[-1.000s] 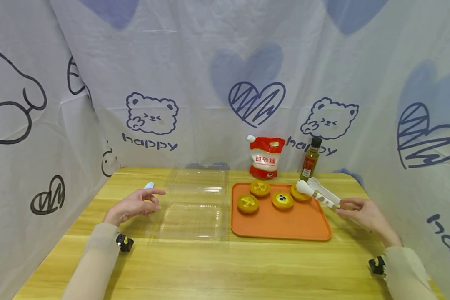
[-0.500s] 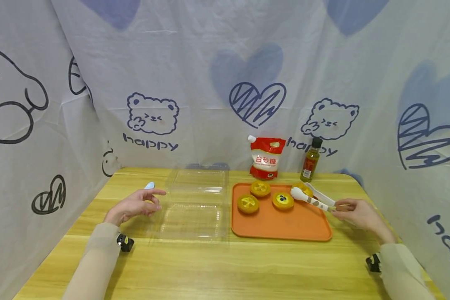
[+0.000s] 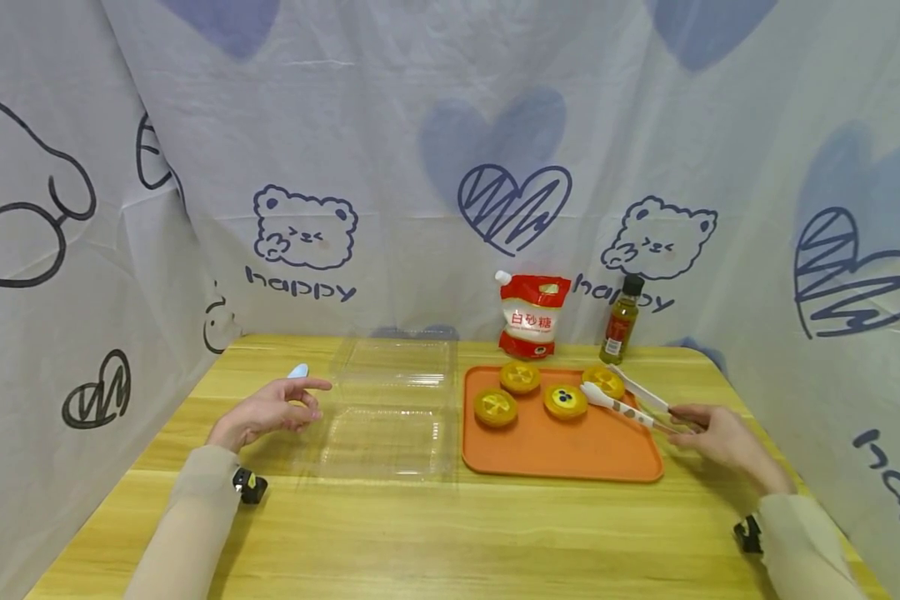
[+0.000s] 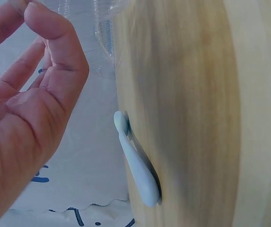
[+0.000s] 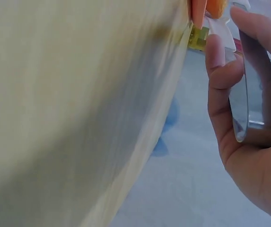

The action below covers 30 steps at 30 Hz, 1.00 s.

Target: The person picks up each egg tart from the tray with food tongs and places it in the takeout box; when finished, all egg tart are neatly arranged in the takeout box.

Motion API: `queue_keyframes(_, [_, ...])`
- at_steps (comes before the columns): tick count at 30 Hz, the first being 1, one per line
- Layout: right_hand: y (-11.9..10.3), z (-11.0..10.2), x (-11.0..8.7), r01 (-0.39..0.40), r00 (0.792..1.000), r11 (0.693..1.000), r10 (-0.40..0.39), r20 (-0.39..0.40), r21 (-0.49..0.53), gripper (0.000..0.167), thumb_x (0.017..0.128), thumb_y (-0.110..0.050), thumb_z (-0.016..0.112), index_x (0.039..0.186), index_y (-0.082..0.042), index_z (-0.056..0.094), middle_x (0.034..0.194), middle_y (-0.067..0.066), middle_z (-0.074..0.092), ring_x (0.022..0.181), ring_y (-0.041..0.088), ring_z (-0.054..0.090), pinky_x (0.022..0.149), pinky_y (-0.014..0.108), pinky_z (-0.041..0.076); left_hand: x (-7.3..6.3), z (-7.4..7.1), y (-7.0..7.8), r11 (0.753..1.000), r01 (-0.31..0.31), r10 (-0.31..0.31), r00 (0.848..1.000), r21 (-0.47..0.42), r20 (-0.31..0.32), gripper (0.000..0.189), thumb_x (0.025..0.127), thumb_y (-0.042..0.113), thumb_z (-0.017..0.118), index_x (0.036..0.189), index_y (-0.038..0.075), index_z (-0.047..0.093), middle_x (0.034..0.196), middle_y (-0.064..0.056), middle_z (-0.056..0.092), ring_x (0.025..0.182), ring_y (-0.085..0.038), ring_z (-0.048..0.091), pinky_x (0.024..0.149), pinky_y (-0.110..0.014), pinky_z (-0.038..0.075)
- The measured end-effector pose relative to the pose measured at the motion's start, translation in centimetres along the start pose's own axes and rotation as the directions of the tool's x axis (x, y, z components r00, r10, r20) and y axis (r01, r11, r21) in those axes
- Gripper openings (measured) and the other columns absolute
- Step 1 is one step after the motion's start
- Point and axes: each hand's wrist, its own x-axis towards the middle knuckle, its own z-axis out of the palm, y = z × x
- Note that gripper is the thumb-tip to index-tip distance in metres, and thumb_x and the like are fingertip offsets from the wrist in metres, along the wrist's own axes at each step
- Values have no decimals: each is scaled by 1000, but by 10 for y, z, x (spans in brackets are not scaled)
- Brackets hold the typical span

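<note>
Tongs are gripped in the right hand, their metal bend lying against the palm in the right wrist view, while the white tips stand parted on either side of the rear right tart, near the back right corner of the orange tray. Whether either tip touches the crust cannot be told. Judging by this stance, the step in hand is taking hold of that tart, and it would go best with both tips low and level against the crust before any squeeze. The near tip lies just beside the tart with dark berries, so close inward from that side without nudging the neighbour. Pressure should be slow and light: the pastry looks likely to crumble, or to tip if pinched off centre. With the bottle standing just behind the tray, straight up is safer than a sweep backward. The left hand, fingers loosely bent and holding nothing, is beside the clear box, well out of the way.
</note>
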Motion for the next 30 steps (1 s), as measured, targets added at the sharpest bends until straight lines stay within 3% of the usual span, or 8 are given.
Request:
queue_keyframes(4, [0,2,-2,-6,999,1000,6,-37,5,61,90,-36,71,134,3,57,127,26,62,112,42,61,86,46,57,0,0,0,1000,2,-2,1000,3,0,66,90,4,66,148,-3,34,100,-10,53,67,-17,49,59,-26,44])
queue_keyframes(7, [0,3,-4,-26,998,1000,26,-63,-1,60,90,-38,70,134,1,57,129,28,60,110,40,62,77,36,57,0,0,1,1000,4,-4,1000,4,0,68,90,6,67,148,-2,34,99,-10,53,67,-17,49,59,-26,44])
queue_keyframes(10, [1,4,-4,-33,996,999,31,-87,-16,59,91,-37,69,134,1,57,127,26,62,105,36,65,68,26,51,0,-1,0,1000,-7,7,1000,-3,6,72,90,6,67,151,0,28,98,-8,55,68,-17,51,60,-26,47])
queue_keyframes(15, [1,5,-5,-21,994,1000,18,-112,-20,56,93,-33,67,134,3,56,124,25,64,89,23,63,57,24,46,-2,-2,-3,999,-8,8,1000,-47,-2,80,91,6,67,155,4,19,96,-6,58,70,-16,55,64,-29,53])
queue_keyframes(18, [-1,6,-6,-15,992,1000,13,-127,-17,55,94,-33,67,134,4,57,122,24,65,90,25,65,58,23,46,-2,-1,-6,996,-1,1,1000,-91,-8,79,92,6,66,155,3,19,96,-5,58,73,-15,57,66,-28,54])
queue_keyframes(22, [-7,6,-8,-16,990,1000,17,-139,11,54,94,-34,66,133,2,58,124,23,65,107,39,64,70,21,50,-2,0,-9,990,4,-6,1000,-138,-15,77,93,4,64,155,4,19,96,-4,57,76,-15,58,67,-28,56])
queue_keyframes(24, [-12,4,-10,-32,990,999,36,-134,26,55,95,-38,65,135,0,58,126,21,64,114,40,61,75,22,51,-2,0,-10,989,4,-7,1000,-150,-16,77,93,3,64,155,4,19,95,-4,57,76,-15,59,67,-27,56])
queue_keyframes(30, [-28,0,-8,-53,991,998,58,-124,46,58,95,-44,62,137,-4,57,130,19,62,105,21,60,65,21,49,0,0,-12,982,6,-9,1000,-189,-15,77,93,3,64,155,5,20,93,-3,58,74,-14,59,65,-26,57])
